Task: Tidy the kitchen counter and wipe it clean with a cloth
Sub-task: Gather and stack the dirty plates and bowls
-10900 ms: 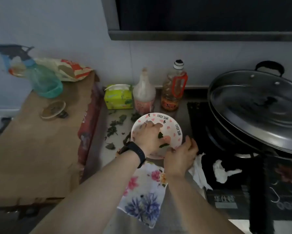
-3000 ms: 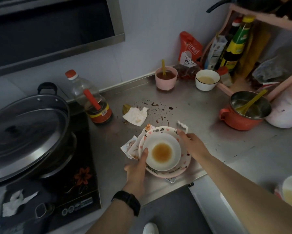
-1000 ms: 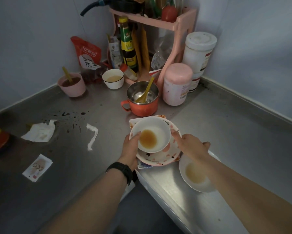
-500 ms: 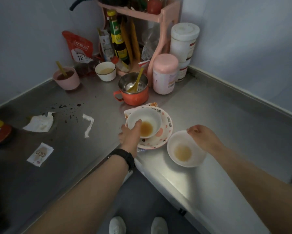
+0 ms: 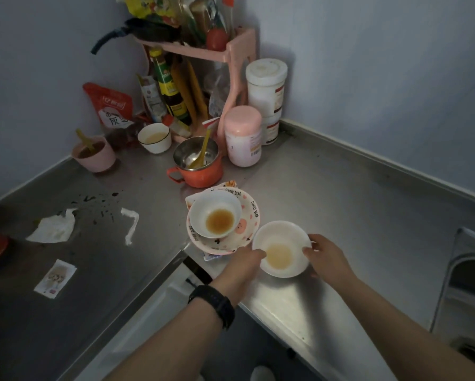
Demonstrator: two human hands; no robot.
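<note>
You have a steel counter [image 5: 341, 193] wrapping a corner. Take the orange pot [image 5: 203, 176] as your mark. Behind it to the left stand a white cup [image 5: 154, 138] and a pink cup [image 5: 94, 158]. Just right is a pink-lidded jar [image 5: 243, 138]. In front are a patterned plate [image 5: 248, 224] and a white bowl [image 5: 281, 235]. Well left are dark spatter [image 5: 98, 200], a crumpled tissue [image 5: 53, 226], a twisted tissue [image 5: 130, 224] and a packet [image 5: 55, 277].

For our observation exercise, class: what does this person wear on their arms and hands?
No sleeves show on either forearm. The left hand and right hand wear no gloves. A black wristband sits on the left wrist; the right wrist has nothing.
</note>
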